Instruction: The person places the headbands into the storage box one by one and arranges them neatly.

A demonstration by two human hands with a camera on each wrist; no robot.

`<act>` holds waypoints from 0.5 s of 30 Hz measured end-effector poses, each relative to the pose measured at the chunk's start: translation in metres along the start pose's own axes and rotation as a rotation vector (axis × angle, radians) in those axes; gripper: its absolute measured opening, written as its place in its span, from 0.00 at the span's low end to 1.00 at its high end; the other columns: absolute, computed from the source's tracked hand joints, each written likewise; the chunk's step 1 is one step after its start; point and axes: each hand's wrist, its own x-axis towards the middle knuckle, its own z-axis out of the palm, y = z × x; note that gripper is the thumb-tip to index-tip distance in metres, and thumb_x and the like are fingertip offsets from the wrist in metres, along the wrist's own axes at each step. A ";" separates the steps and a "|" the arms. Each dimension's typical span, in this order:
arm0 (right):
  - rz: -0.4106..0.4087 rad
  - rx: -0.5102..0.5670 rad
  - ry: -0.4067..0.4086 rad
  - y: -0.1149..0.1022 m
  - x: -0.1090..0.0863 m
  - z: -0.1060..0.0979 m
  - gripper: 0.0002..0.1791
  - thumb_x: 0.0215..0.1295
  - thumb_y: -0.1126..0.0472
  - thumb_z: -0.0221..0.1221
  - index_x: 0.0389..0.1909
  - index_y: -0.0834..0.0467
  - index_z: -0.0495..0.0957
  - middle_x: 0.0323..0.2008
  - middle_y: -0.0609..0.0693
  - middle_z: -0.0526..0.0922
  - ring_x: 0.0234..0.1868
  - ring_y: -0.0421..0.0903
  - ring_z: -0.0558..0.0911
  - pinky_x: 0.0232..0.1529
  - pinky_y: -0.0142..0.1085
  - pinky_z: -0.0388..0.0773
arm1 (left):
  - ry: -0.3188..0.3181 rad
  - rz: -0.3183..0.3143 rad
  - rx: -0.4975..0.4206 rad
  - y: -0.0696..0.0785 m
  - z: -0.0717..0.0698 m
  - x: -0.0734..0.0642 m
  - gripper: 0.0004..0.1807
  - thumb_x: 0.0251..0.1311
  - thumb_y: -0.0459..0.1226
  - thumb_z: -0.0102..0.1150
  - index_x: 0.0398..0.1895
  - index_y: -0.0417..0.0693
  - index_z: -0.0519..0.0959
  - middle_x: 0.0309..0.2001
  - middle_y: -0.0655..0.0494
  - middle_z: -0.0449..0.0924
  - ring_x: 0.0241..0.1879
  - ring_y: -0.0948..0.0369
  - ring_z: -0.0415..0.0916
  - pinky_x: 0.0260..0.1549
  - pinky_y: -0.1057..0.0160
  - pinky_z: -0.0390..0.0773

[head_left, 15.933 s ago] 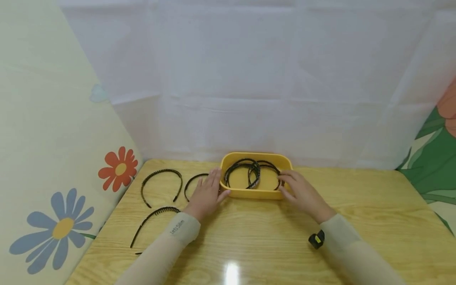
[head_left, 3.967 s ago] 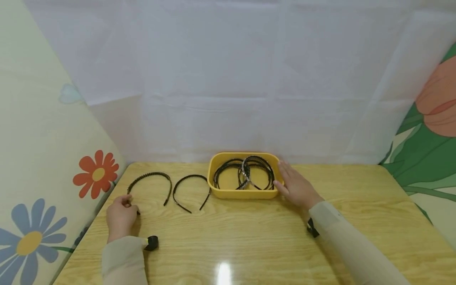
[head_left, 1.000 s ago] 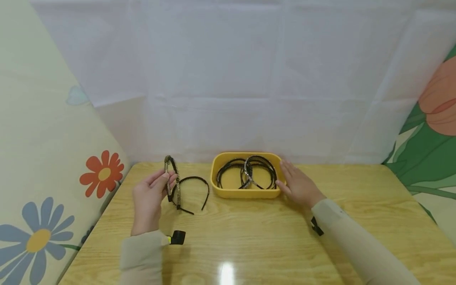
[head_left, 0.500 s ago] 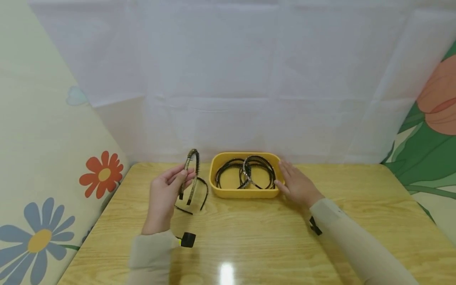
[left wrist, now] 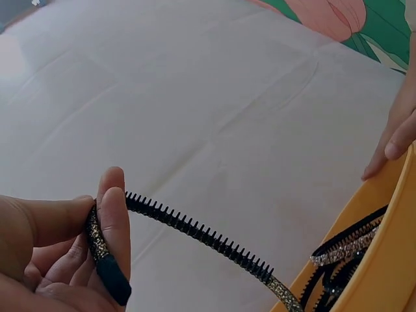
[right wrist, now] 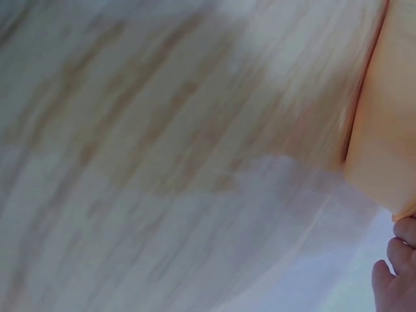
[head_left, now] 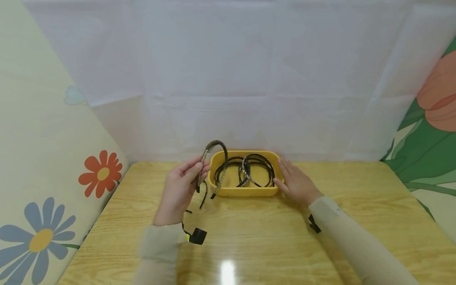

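Note:
My left hand point(head_left: 178, 188) pinches a headband point(head_left: 215, 142) by one leg, between thumb and fingers. The band is black with gold glitter and a row of comb teeth point(left wrist: 195, 231); it stands upright, overlapping the left end of a yellow box point(head_left: 247, 192) in the head view. My right hand point(head_left: 298, 185) lies with straight fingers against the box's right end. Inside the box several black toothed headbands point(head_left: 231, 160) overlap, a silver sparkling one point(head_left: 244, 168) on top. Another thin black headband point(head_left: 204, 196) lies on the table, mostly hidden behind my left hand.
The box stands at the back of the wooden table point(head_left: 270, 237), near a white cloth point(head_left: 213, 79) hanging behind. Flower-printed panels point(head_left: 434, 158) border both sides. A small black wrist camera point(head_left: 198, 236) sticks out from my left sleeve.
Since 4 s ago my left hand has lifted the far-left headband and carried it rightward to the box's left end. My right hand stays at the box, which held fewer bands 16 s ago.

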 end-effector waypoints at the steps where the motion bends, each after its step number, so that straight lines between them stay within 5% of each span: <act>1: 0.001 0.002 0.001 0.000 0.000 -0.001 0.40 0.82 0.46 0.43 0.78 0.72 0.46 0.79 0.67 0.47 0.78 0.65 0.51 0.78 0.53 0.49 | -0.005 -0.002 -0.017 0.000 0.003 0.002 0.22 0.76 0.26 0.47 0.69 0.25 0.66 0.42 0.58 0.88 0.43 0.66 0.85 0.48 0.70 0.82; 15: -0.012 -0.005 0.014 0.004 0.001 0.003 0.40 0.82 0.46 0.42 0.77 0.73 0.47 0.78 0.68 0.48 0.78 0.65 0.51 0.77 0.54 0.49 | -0.083 -0.058 -0.188 -0.021 0.028 0.022 0.23 0.77 0.27 0.44 0.72 0.29 0.64 0.43 0.55 0.86 0.41 0.67 0.84 0.48 0.72 0.82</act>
